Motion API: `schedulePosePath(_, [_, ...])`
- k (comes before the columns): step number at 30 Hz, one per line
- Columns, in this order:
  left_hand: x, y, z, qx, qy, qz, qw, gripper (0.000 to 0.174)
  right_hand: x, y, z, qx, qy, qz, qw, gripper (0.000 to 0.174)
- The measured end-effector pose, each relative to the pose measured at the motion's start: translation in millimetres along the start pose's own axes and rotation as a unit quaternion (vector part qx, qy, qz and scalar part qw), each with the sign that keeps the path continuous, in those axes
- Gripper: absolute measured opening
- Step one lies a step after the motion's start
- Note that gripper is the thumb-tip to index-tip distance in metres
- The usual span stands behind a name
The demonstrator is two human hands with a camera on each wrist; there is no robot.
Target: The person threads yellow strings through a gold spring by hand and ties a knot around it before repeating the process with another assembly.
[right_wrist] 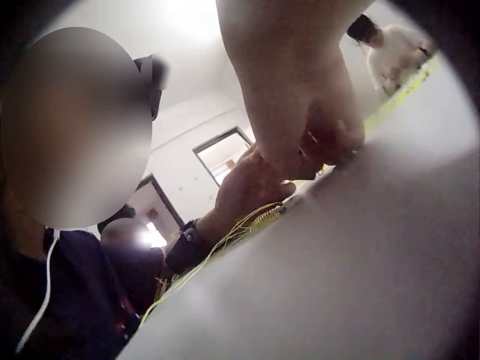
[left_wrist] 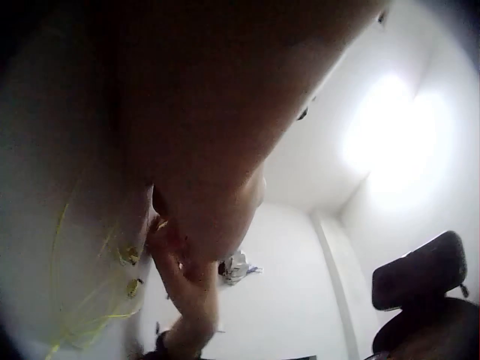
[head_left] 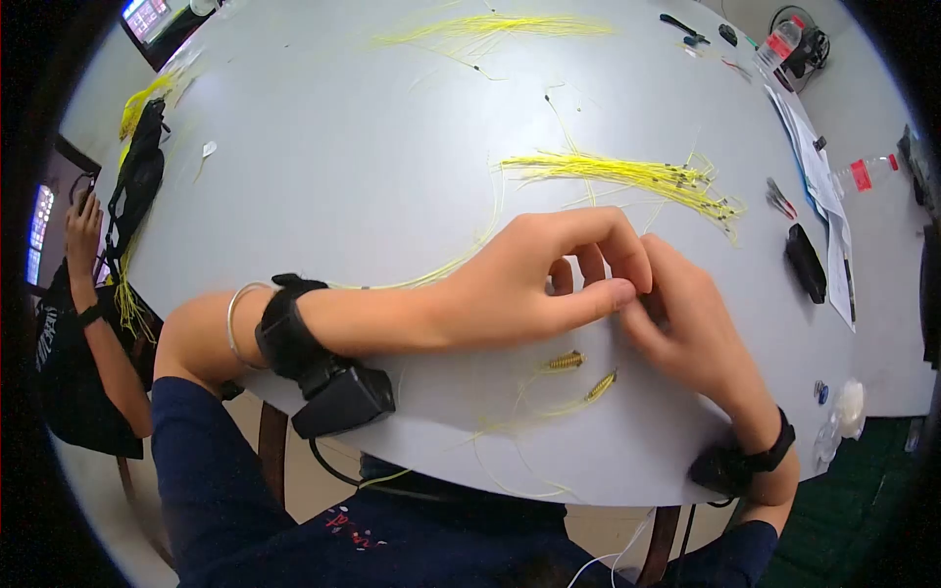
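Observation:
Above the table's near side, my left hand (head_left: 564,269) and right hand (head_left: 686,318) meet at the fingertips, thumbs and fingers bent in a pinch. Between them a bit of thin yellow wire (right_wrist: 322,169) shows in the right wrist view; the fingers hide most of it. Just below the hands lie two small tight coils of yellow wire, one coil (head_left: 565,362) above the other coil (head_left: 602,385), with loose ends trailing over the table. Past the hands, a bundle of straight yellow wires (head_left: 627,174) with dark tips lies on the tabletop.
Another spread of yellow wires (head_left: 500,27) lies at the table's far side. Pliers (head_left: 781,199), a black case (head_left: 806,263), papers (head_left: 809,167) and a bottle (head_left: 779,44) line the right. At left, another person's hand (head_left: 84,235) is near a black bag (head_left: 139,176).

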State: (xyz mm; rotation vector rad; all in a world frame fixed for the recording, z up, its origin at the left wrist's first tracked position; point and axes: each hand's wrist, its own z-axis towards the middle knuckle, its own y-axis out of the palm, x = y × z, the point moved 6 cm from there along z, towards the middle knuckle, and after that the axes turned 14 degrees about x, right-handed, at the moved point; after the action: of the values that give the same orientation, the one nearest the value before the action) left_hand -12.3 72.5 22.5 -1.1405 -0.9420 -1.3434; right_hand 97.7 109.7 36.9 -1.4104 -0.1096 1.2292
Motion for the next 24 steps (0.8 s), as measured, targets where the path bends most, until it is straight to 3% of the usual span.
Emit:
schedulePosePath(1, [-0.4,-4.5,-0.5,0.022,0.001,0.003,1.000,0.012,5.3,4.3,-0.2,-0.003,0.002,0.000,1.000,0.013])
schedulePosePath(3, [0.5,-9.6,0.4,0.055,-0.007,0.018,0.998,0.020,28.3,0.9,0.5,0.095,0.143,0.227,0.959,0.013])
schedulePosePath(6, [1.3,-12.0,-0.1,0.073,-0.018,0.035,0.997,0.024,34.0,4.6,-0.6,0.051,0.172,0.293,0.939,0.012])
schedulePosePath(7, [2.4,-12.4,0.0,0.075,0.013,0.052,0.996,0.028,34.8,5.2,-1.2,0.041,0.180,0.299,0.936,0.011])
schedulePosePath(15, [-4.9,-4.1,-3.8,0.013,-0.020,0.045,0.999,0.022,30.9,7.2,-6.7,-0.016,0.178,0.312,0.933,0.011])
schedulePosePath(17, [-11.6,-8.6,-3.8,0.073,-0.107,-0.030,0.991,0.018,26.8,5.2,-5.3,-0.039,0.149,0.258,0.954,0.011])
schedulePosePath(20, [-10.3,-3.8,-1.4,-0.004,-0.102,0.037,0.994,0.016,27.3,5.3,-5.9,-0.044,0.113,0.236,0.964,0.013])
schedulePosePath(24, [-8.2,-2.7,-1.0,-0.035,-0.065,0.085,0.994,0.018,18.3,2.3,-4.1,-0.035,0.040,0.184,0.981,0.012])
